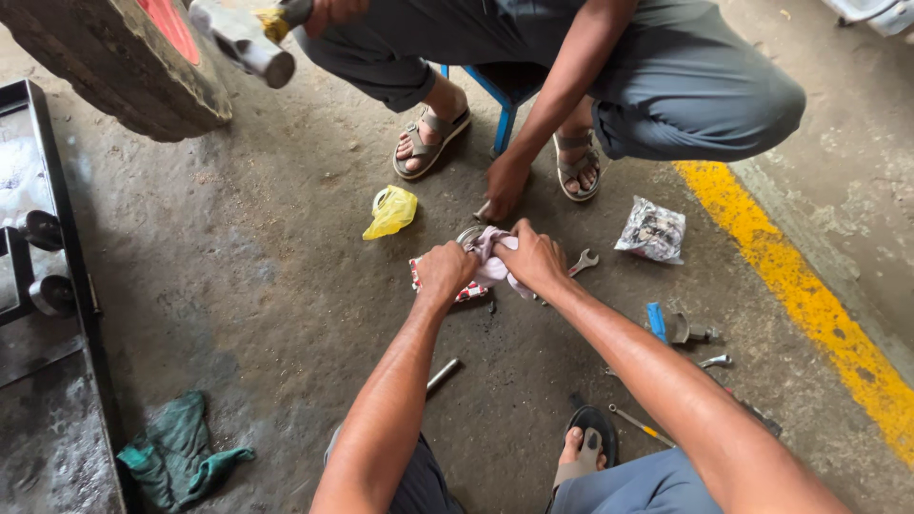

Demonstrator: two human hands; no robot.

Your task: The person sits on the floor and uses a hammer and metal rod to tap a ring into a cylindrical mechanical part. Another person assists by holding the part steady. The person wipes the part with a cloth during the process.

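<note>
Crouching over the stained concrete floor (267,286), the person has both hands on a pale pink rag (492,268) bunched around a round metal part (468,234), of which only a grey rim shows at the far edge of the cloth. The left hand (444,271) is clenched on the rag's left side, knuckles up; the right hand (535,259) is curled over its right side, fingers closed into the cloth. Under them lies a red-and-white checked cloth (468,292). The bundle sits in the middle of the scene, between the person's knees and the sandalled feet of a co-worker squatting at the far side.

The rag looks soft and limp, so it would fold wherever it is pinched; the part inside is probably rigid, fairly heavy, and possibly greasy, so a firm two-handed grip through the cloth, on opposite sides of the rim, seems the safest hold.

The co-worker's hand (503,186) reaches down to the floor just beyond the bundle, its fingers on a small metal piece, while their other hand holds a hammer (249,38) at the far left. A wrench (583,262) lies just right of the right hand. A crumpled yellow bag (390,211) is left of the bundle, a clear packet of parts (652,230) far right, a green rag (181,449) near left, and a screwdriver (636,425) near right beside a yellow painted line (809,305).
</note>
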